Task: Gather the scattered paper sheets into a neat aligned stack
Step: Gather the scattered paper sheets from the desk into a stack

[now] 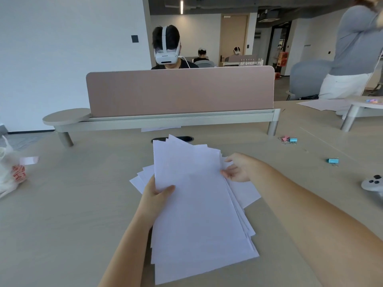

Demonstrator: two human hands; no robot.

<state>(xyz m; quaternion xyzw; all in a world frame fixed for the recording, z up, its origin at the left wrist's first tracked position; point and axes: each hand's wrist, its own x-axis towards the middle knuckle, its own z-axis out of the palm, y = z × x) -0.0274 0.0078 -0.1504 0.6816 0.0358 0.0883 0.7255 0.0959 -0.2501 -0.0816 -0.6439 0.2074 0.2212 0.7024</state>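
Left hand (154, 195) pinches sheets (196, 204) at left edge, thumb on top; right hand (238, 168) pinches right edge. Sheets fanned, misaligned.

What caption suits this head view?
Left hand and right hand grip a fanned pile of white paper sheets over a desk, edges not yet aligned.
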